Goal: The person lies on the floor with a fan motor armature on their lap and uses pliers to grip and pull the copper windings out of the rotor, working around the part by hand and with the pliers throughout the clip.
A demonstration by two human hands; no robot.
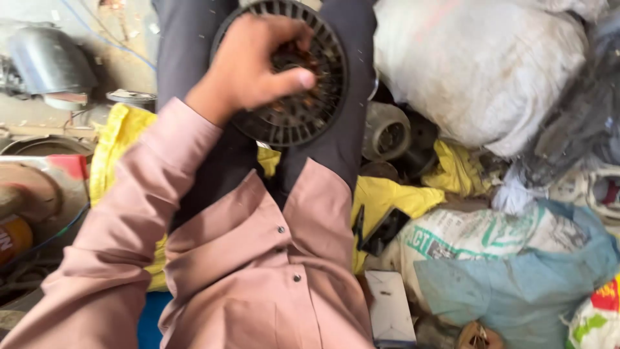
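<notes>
resting on the person's lap, between the dark grey trouser legs (336, 129), a round black fan wheel (303, 97) with a ring of thin slats lies face-up toward the camera. the left hand (248, 64) lies across its upper left part, fingers curled over the hub and thumb stretched toward the middle, where some rusty brown bits show; the hand grips or presses the wheel, though the fingertips are hidden behind the knuckles, so how firmly it clamps cannot be told. the pink sleeve (129, 226) runs from the lower left corner up to that wrist. the right hand is not in view, so whether the two hands work together or apart cannot be told. a pink shirt (271, 271) with small dark snaps fills the bottom middle.

under and beside the legs spreads a yellow cloth (387, 197). just to the right of the wheel sit a couple of grey metal motor housings (387, 132), one round and open-faced. a black plastic piece (381, 229) lies on the yellow cloth near the right knee, and a small white box (391, 304) sits below it. large sacks crowd the right side: a dirty white sack (478, 64) at the top and a pale blue sack (529, 284) lower down. at the far left stand a grey metal cover (48, 61) and a rusty round part (26, 194).
</notes>
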